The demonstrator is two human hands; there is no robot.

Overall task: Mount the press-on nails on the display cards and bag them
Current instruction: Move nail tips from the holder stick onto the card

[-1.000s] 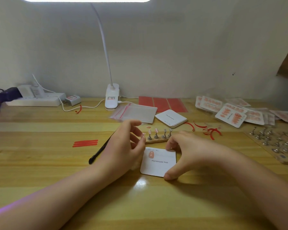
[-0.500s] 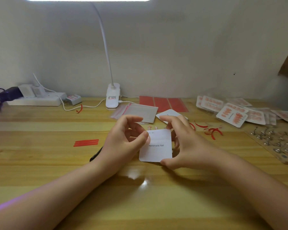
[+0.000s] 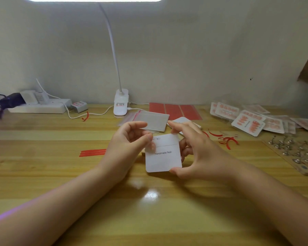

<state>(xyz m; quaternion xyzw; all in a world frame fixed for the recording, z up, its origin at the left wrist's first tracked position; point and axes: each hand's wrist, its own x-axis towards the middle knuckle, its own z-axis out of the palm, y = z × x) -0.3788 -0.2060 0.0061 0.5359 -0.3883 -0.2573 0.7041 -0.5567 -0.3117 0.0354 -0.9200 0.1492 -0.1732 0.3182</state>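
Far left on the wooden counter (image 3: 43, 174): white power strip (image 3: 37, 108) with plugs, against the wall. Just right of it, a small grey box (image 3: 79, 106), a red curl of backing, and three red strips (image 3: 92, 152) lying side by side nearer the front. At centre back, white clip lamp (image 3: 121, 103), neck rising out of view. Beside the lamp base, a stack of clear zip bags (image 3: 149, 120) with red seal lines.

Left hand (image 3: 126, 146) raised above the counter, fingers curled, thumb and fingertips pinching the upper left edge of the display card (image 3: 163, 155). Card held tilted up toward the camera, white, printed "Handmade Nail", no nails visible on this face. Right hand (image 3: 197, 150) gripping the card's right side, thumb under the lower right corner, index finger over the top corner.

Behind, red adhesive sheets (image 3: 174, 111) and a stack of blank cards (image 3: 182, 120). Further right, red peelings (image 3: 226, 140), finished bagged cards (image 3: 247, 121) with pink nails, and a wooden board of metal nail stands (image 3: 295, 153) at the edge.
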